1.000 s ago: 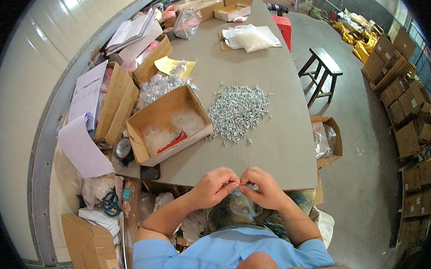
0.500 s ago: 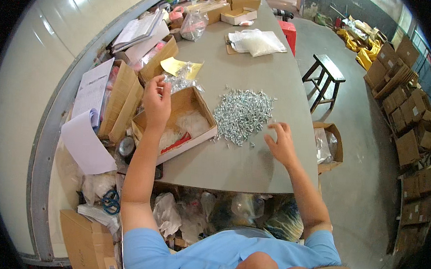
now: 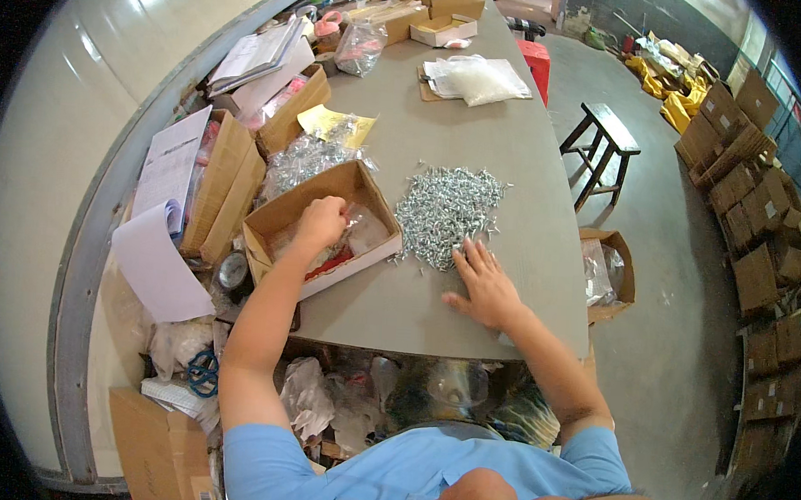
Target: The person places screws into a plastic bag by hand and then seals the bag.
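A heap of small silvery screws (image 3: pixel 448 212) lies on the grey table. At its near right edge my right hand (image 3: pixel 487 286) is spread palm down, fingers apart, with the fingertips by the outermost screws. My left hand (image 3: pixel 324 221) reaches into an open cardboard box (image 3: pixel 350 259) left of the heap. Its fingers are curled together, and whatever they pinch is hidden. Right beside those fingers are clear plastic bags (image 3: pixel 363 231). Something red (image 3: pixel 332 265) also lies in the box, partly under my wrist.
Bagged screws (image 3: pixel 304 162) and a yellow paper (image 3: pixel 335 125) lie behind the box. Cartons with papers (image 3: pixel 171 161) line the left side. A white plastic bag (image 3: pixel 482 80) rests on papers farther back. A wooden stool (image 3: pixel 605 143) and a carton (image 3: pixel 612 279) stand right of the table.
My left hand has come down from above the box's far left corner into the box. My right hand has moved left and nearer, its fingers now spread beside the screws.
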Demonstrator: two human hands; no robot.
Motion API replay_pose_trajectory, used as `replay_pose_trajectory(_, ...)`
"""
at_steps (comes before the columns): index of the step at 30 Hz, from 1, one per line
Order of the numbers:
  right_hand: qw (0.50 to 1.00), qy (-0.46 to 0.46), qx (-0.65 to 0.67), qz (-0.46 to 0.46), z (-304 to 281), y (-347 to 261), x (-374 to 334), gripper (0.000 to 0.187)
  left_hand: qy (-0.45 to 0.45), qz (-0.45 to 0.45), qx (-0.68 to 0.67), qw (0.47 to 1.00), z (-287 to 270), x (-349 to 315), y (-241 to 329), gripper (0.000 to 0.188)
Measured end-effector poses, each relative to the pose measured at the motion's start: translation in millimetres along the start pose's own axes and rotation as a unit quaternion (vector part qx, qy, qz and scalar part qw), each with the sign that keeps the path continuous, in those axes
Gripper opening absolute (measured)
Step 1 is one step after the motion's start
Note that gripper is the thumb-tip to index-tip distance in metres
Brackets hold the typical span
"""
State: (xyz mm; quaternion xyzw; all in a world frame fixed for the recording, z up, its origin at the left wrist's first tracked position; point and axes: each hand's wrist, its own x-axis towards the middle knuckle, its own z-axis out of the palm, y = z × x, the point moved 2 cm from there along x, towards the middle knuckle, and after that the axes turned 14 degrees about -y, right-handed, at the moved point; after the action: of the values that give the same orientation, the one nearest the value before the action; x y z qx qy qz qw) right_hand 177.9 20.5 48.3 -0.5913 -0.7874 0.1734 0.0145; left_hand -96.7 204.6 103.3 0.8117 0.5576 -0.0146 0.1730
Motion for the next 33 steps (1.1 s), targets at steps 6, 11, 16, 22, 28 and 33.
replay_pose_trajectory(6,1.0,0.027,-0.011,0.007,19,-19,-58,0.084,0.166,0.093,-0.098,0.977,-24,-51,11,0.022)
replay_pose_trajectory(11,0.988,0.077,0.024,0.132,15,-21,-66,0.079,0.166,0.159,-0.37,0.9,-10,-108,56,0.019)
replay_pose_trajectory(16,0.999,0.036,0.02,0.033,23,-29,-58,0.074,0.011,0.204,-0.487,0.849,46,-152,76,0.011)
replay_pose_trajectory(22,0.972,0.092,0.215,-0.029,15,-20,-81,0.078,-0.171,0.142,-0.64,0.735,111,-204,77,0.012)
replay_pose_trajectory(28,0.96,0.12,0.251,0.023,9,-21,-83,0.061,-0.246,0.105,-0.656,0.706,150,-229,62,0.012)
replay_pose_trajectory(33,0.968,0.13,0.213,-0.003,11,-26,-68,0.039,-0.372,0.091,-0.515,0.767,203,-226,64,0.025)
